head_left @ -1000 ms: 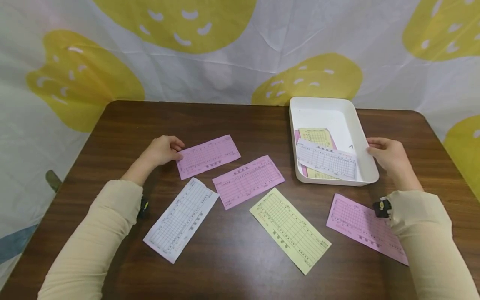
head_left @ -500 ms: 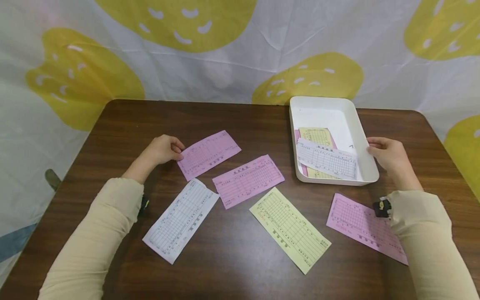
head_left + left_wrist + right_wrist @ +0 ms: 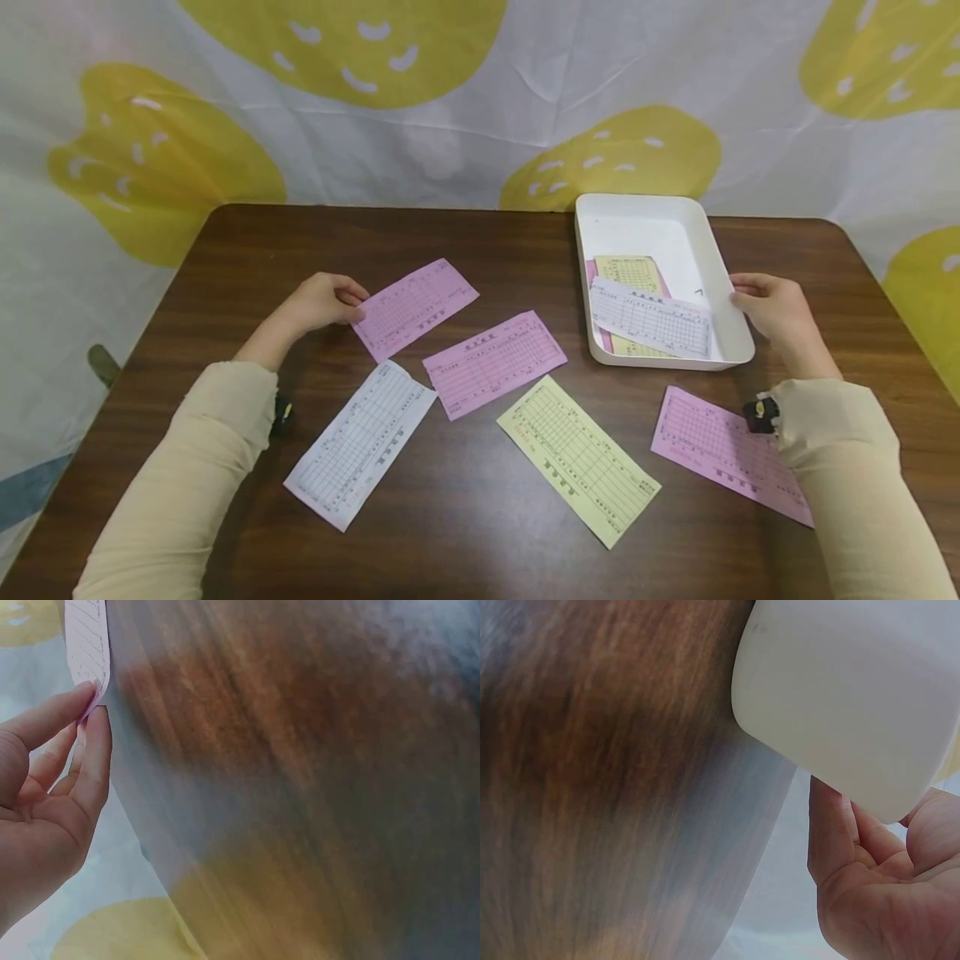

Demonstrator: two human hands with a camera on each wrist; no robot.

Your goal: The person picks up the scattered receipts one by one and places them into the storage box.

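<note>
My left hand (image 3: 324, 300) pinches the left end of a pink printed form slip (image 3: 416, 308); in the left wrist view, thumb and fingertips meet on the slip's bent end (image 3: 91, 652). At the right, my right hand (image 3: 776, 310) grips the right wall of a white plastic tray (image 3: 738, 321). From the right wrist, the tray's outer side (image 3: 847, 697) shows, its lower edge between thumb and fingers. Inside the tray, a white slip (image 3: 651, 318) lies across yellow and pink ones.
On the brown table (image 3: 510, 258) lie a second pink slip (image 3: 495, 365), a white slip (image 3: 362, 446), a yellow slip (image 3: 579, 461) and another pink slip (image 3: 727, 450), partly under the right forearm. A patterned curtain (image 3: 450, 150) hangs behind the table.
The pinched pink slip has turned, its right end swinging toward the back of the table. Left hand, right hand and tray stay about where they were.
</note>
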